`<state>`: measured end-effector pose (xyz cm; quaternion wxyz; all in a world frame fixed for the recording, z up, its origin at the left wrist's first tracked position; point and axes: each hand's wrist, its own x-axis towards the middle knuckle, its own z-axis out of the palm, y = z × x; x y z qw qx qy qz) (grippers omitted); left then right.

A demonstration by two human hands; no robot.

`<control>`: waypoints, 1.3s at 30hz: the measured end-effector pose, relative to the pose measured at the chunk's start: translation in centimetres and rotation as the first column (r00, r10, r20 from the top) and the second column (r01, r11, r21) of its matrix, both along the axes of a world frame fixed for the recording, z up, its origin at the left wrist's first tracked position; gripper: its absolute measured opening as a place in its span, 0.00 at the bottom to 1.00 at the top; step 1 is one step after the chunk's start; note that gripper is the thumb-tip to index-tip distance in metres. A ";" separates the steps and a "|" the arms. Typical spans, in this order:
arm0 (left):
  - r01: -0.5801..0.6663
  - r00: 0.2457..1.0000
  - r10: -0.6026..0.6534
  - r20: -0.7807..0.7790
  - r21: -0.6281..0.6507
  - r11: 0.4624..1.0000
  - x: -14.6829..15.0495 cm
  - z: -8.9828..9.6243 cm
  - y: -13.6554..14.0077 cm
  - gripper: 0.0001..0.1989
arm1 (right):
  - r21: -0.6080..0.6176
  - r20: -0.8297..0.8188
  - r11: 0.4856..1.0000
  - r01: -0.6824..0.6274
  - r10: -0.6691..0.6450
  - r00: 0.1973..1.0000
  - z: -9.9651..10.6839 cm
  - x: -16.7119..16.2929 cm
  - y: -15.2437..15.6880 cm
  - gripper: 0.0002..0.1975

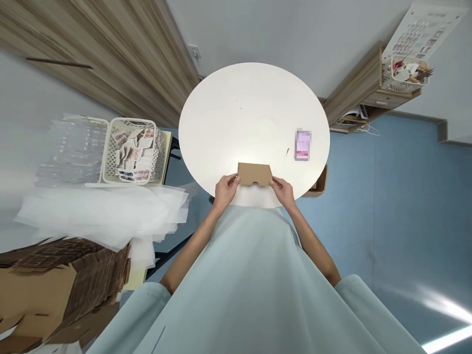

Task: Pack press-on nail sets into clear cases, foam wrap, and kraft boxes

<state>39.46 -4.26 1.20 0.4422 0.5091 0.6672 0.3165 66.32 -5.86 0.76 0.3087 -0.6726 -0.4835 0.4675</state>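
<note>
A small brown cardboard box (254, 174), its lid closed and a half-round notch in the near edge, is held level at the near side of the round white table (254, 113). My left hand (226, 190) pinches its left end between thumb and fingers. At the opposite end, my right hand (283, 191) grips the box's near right corner the same way. Whether the box rests on the tabletop or is slightly raised, I cannot tell.
A blurred phone-like object (303, 145) lies at the table's right. Leftward are a white basket of packets (129, 152), clear plastic trays (72, 150), white sheets (103, 211) and stacked flat cardboard (99, 275). An open carton (320, 186) stands below the table's right edge.
</note>
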 end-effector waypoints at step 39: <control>0.047 0.967 -0.029 0.252 -0.064 0.997 0.9 -2.3 1.7 0.21 | 0.097 -0.099 0.987 0.130 -0.120 0.988 -1.5 0.5 0.5 0.33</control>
